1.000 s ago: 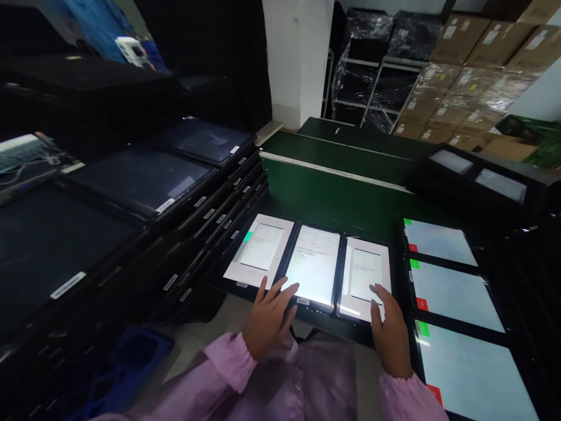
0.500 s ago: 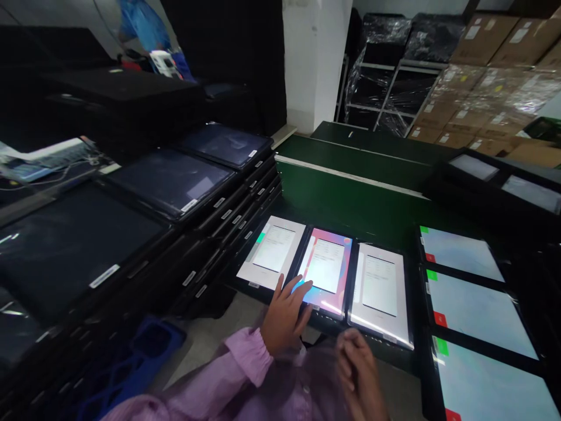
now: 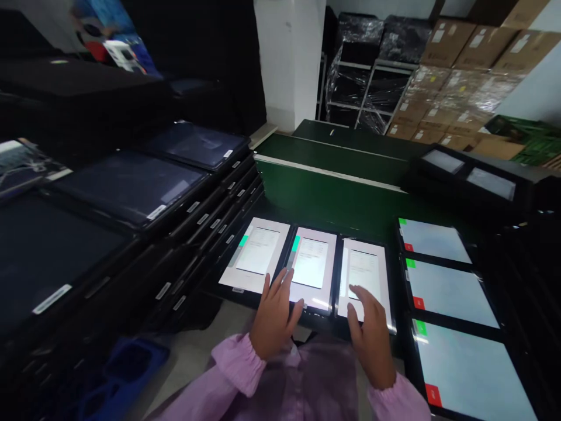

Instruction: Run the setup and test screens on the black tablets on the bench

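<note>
Three lit tablets lie side by side at the near edge of a green bench: a left tablet, a middle tablet and a right tablet, each showing a white dialog. My left hand is open, fingers spread, fingertips on the lower edge of the middle tablet. My right hand is open too, its fingers resting on the lower part of the right tablet's screen. Both wrists wear pink cuffed sleeves.
Stacks of dark tablets fill the left side. Three larger lit screens with green and red corner marks lie at the right. A green conveyor bench runs behind; wrapped racks and cardboard boxes stand at the back. A blue crate sits below.
My right hand has come up from near my lap onto the right tablet. The middle tablet's screen changed from a pink background to a white one with a green tab.
</note>
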Motion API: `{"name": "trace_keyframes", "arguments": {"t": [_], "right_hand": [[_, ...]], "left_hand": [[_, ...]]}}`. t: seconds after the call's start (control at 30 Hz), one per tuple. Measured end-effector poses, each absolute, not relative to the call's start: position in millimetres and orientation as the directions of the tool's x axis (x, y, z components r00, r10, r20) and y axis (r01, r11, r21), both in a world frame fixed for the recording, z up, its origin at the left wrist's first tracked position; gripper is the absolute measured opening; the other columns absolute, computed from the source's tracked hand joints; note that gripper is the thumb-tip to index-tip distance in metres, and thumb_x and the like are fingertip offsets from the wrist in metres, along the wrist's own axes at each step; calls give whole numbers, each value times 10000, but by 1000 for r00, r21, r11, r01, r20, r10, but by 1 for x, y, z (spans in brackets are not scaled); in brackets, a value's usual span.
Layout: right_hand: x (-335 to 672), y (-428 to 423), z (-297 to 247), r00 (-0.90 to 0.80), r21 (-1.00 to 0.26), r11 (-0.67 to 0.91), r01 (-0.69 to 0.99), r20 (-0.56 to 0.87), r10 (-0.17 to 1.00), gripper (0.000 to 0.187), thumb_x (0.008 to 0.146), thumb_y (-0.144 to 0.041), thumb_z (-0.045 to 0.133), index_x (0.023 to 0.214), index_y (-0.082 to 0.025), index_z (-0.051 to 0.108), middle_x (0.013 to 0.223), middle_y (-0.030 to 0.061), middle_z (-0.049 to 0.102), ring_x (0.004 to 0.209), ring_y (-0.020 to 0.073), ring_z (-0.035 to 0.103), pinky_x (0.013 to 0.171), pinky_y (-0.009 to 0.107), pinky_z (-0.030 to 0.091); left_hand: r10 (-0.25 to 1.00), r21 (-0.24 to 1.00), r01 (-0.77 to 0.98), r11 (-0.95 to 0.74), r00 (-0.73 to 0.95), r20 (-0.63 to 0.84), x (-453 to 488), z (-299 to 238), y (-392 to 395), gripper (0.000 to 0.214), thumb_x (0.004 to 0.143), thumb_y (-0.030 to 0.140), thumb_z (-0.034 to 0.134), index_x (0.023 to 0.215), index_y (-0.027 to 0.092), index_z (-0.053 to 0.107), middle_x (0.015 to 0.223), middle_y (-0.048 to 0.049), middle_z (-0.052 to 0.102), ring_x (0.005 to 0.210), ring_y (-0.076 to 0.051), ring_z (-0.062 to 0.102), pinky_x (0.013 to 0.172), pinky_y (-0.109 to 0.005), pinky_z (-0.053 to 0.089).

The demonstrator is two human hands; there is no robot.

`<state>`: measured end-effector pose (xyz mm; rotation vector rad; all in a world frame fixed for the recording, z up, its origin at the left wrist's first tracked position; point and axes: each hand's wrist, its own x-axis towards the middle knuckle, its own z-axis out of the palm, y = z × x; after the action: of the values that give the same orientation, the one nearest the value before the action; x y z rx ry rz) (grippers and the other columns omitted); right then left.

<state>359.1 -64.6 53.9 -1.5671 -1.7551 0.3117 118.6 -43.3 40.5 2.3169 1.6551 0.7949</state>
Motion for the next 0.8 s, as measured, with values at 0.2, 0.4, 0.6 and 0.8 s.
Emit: {"name": "trace_keyframes", "arguments": {"t": [0.2,0.4,0.6,0.8], "right_hand": [[407,-60,36,30,-487,161,858,361,932,448,1100,-467,396,1378,-179,597,1413,134,617,1384,307,510,1202,581,351],[424,-64,34,189,-566,20,824,308,933,493,1068,-536,417,1364,-186,599,1390,129,627,1340,329,533,1148,588,409],[403,-60,40,139,-640,89,763,298,944,445,1076,-487,455,1423,-234,571,1482,100,561,1399,296,495,1146,525,437],[399,-58,44,179,-649,92,755,339,924,458,1078,-484,470,1466,-251,537,1509,103,536,1413,306,481,1145,553,439]], "left_hand": [[884,500,729,-467,386,264,153,50,-47,544,1067,280,447,1579,145,317,1558,-151,545,1565,-313,345,1300,-647,222],[887,579,676,-456,397,235,143,53,-53,507,1071,268,451,1564,238,340,1550,-81,565,1562,-280,357,1304,-664,213],[916,590,700,-401,304,262,122,47,-53,503,1057,267,476,1548,271,367,1552,-71,563,1551,-278,377,1300,-665,217],[920,589,707,-391,279,275,117,43,-54,494,1042,261,500,1527,271,406,1511,-75,599,1525,-297,420,1290,-677,232]]}}
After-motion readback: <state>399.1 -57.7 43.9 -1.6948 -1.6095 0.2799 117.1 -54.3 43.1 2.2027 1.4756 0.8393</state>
